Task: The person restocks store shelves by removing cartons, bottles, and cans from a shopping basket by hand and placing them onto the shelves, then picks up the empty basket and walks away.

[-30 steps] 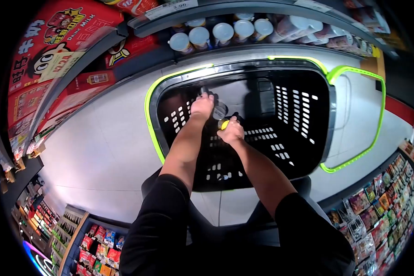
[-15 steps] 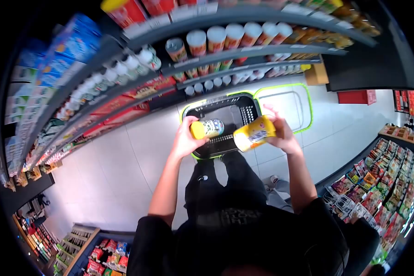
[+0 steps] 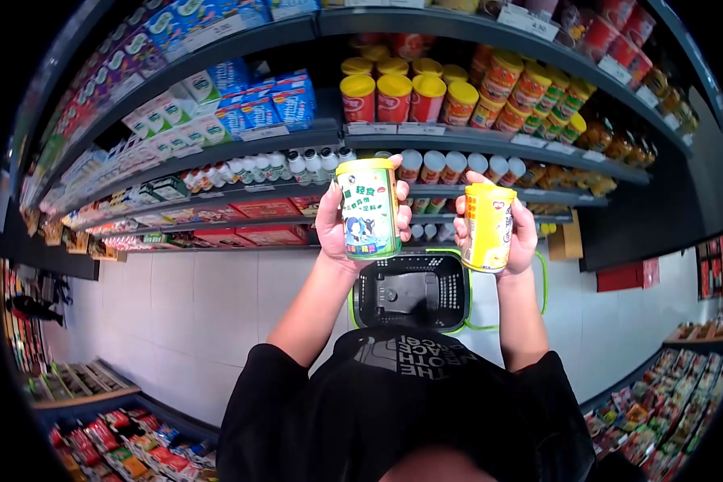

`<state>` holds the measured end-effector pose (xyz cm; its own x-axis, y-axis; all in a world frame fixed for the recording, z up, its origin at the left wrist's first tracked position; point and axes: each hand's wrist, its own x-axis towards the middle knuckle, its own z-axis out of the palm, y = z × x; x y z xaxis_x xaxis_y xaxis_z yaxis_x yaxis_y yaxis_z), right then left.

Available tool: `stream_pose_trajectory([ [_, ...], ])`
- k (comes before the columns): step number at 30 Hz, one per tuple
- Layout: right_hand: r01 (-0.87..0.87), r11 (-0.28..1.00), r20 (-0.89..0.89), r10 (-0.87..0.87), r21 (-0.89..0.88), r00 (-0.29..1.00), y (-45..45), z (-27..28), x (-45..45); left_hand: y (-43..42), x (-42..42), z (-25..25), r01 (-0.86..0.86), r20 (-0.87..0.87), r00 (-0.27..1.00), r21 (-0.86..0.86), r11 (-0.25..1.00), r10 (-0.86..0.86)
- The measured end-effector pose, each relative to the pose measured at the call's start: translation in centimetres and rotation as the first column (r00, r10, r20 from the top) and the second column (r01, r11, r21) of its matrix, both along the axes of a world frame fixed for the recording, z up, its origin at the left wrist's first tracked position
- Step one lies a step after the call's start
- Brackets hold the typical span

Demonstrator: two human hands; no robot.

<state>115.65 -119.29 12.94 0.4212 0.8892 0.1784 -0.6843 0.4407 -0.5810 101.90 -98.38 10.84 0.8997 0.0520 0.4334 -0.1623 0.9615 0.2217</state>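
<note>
My left hand [image 3: 330,226] is wrapped round a green and white can with a yellow lid [image 3: 369,210], held upright with its printed label facing me. In my right hand [image 3: 524,236] is a yellow can [image 3: 488,228], tilted slightly, its label partly covered by my fingers. The two cans are apart, raised side by side in front of the shelves. Below them on the floor stands a black shopping basket [image 3: 410,324] with a green rim; no goods show in the visible part of it.
Ahead are curved-looking shelves [image 3: 490,143] with red and yellow-lidded cans [image 3: 393,99], blue cartons [image 3: 291,104] and white bottles [image 3: 275,165]. Snack packets [image 3: 104,438] fill a low display behind left, and more packets [image 3: 659,394] lie at right. Pale tiles [image 3: 217,305] cover the floor.
Both cans have risen from over the basket to in front of the shelves. They now stand nearly upright with labels towards me. My view has tilted up to the shelves.
</note>
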Motion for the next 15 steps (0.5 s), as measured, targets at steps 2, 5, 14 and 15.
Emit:
stream_pose_trajectory([
  [2,-0.034,0.999,0.042,0.035,-0.012,0.999,0.5,1.6,1.0,0.1,0.2,0.5,-0.085,0.036,0.996,0.067,0.994,0.083],
  [5,0.038,0.996,0.297,-0.013,-0.078,0.955,1.5,3.8,2.5,0.1,0.2,-0.2,-0.228,0.086,0.972,0.128,0.965,0.218],
  [14,0.344,0.85,0.906,-0.423,0.399,-0.003,12.1,23.8,3.0,3.3,-2.2,-1.3,-0.329,-0.047,0.94,0.128,0.935,0.338],
  [15,0.391,0.769,0.861,-0.482,0.505,-0.162,13.9,25.8,3.1,3.8,-2.5,-1.3,-0.343,-0.049,0.934,0.142,0.928,0.353],
])
